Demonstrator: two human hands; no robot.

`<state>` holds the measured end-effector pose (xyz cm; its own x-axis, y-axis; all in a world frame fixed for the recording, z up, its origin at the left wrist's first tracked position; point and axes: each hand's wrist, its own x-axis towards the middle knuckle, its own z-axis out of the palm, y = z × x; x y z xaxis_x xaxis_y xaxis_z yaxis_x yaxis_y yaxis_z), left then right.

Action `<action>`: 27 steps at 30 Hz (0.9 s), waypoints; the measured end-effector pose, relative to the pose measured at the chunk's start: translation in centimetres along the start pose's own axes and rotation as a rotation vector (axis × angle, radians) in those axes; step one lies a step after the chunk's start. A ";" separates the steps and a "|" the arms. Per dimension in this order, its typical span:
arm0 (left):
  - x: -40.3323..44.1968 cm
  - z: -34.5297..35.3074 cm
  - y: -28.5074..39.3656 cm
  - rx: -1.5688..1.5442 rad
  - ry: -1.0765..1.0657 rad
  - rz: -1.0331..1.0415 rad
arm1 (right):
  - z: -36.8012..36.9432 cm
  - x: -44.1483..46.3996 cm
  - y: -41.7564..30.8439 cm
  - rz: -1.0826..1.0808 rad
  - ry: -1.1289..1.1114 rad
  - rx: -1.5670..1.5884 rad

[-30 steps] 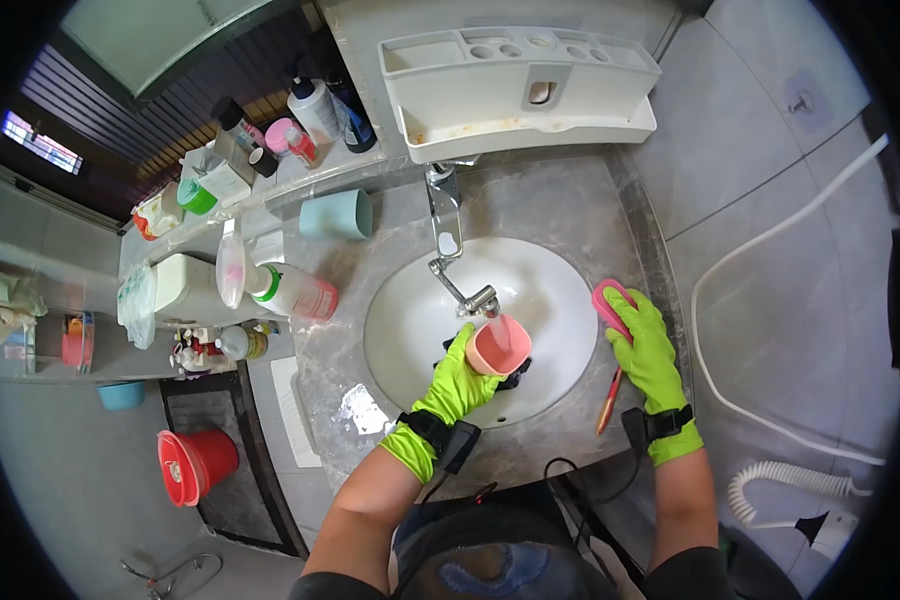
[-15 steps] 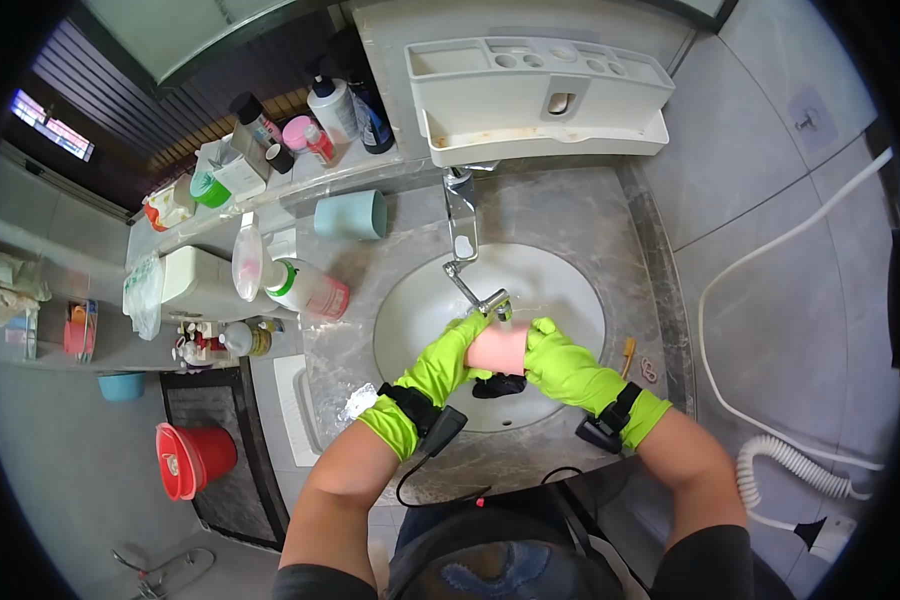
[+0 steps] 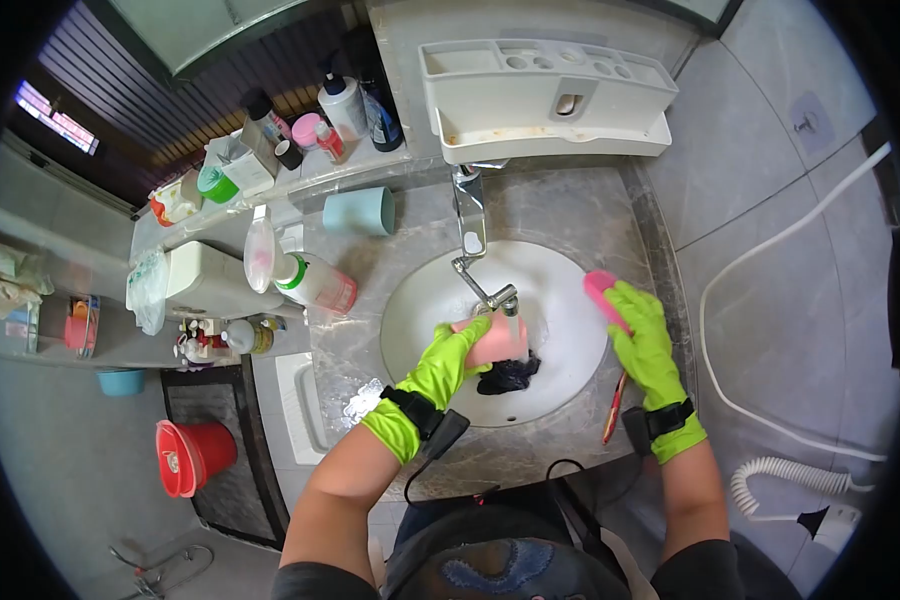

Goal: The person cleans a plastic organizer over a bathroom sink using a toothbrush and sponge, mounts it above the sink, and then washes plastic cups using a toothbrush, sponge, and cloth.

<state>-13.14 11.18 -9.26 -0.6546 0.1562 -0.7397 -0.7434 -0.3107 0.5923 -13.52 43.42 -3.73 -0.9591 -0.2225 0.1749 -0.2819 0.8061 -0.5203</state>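
My left hand [image 3: 452,362], in a bright green rubber glove, is closed around a pink cup [image 3: 497,342] inside the white sink basin [image 3: 425,300]. The cup is tilted just under the faucet spout [image 3: 505,297], and water appears to run onto it. A crumpled black cloth [image 3: 510,374] lies in the basin below the cup. My right hand [image 3: 642,335], gloved the same way, is over the right side of the counter by the basin rim, its fingers on a bright pink sponge-like pad [image 3: 600,285]. A red-handled toothbrush [image 3: 615,408] lies beside that hand's wrist.
A pump spray bottle [image 3: 315,283] and a light blue cup [image 3: 360,212] stand left of the basin on the grey counter [image 3: 560,195]. Behind the faucet is a white rack [image 3: 550,110]. Several bottles line the left ledge. A white coiled cord [image 3: 785,475] hangs at right.
My right hand has left the pink cup and moved right to the counter beside the basin, where the bright pink pad now shows. My left hand still holds the cup under the faucet.
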 end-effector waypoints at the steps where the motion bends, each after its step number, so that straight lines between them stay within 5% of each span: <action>1: -0.9 0.2 0.7 -0.167 -0.068 -0.082 | -0.3 0.0 1.2 0.011 0.025 -0.090; 7: -5.8 -2.7 -0.5 -0.447 -0.108 -0.136 | -1.7 0.0 -0.7 0.093 0.077 -0.324; 10: -7.7 -5.2 -0.7 -0.440 -0.110 -0.211 | -0.4 -1.6 -4.2 -0.088 -0.019 -0.046; 12: -6.6 -7.3 -3.9 0.196 -0.192 0.404 | 0.8 -2.3 -10.6 0.442 -0.379 0.705; 14: -6.3 -7.3 -4.2 0.220 -0.316 0.550 | 4.1 -3.6 -13.7 0.419 -0.466 0.963; 15: -7.0 -5.9 -3.0 -0.074 -0.397 0.385 | 6.9 -4.3 -14.0 0.250 -0.411 0.870; 17: -8.0 -3.9 -1.5 -0.661 -0.526 0.031 | 8.6 -3.4 -17.1 0.213 -0.332 1.190; 19: -6.8 -5.2 -3.3 -0.178 -0.451 0.251 | 9.4 -2.9 -17.6 0.072 -0.235 0.938; 22: -5.3 -5.5 -3.3 -0.713 -0.511 -0.132 | 8.8 -2.3 -17.8 -0.081 -0.110 0.724; 27: -6.5 -3.0 -0.9 -0.827 -0.571 -0.141 | 6.9 -1.7 -18.0 -0.134 -0.053 0.645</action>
<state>-7.84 7.62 -5.94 -0.6972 0.5989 -0.3940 -0.6325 -0.7726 -0.0552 -7.03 25.53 -0.42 -0.9098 -0.3380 0.2407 -0.3422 0.2833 -0.8959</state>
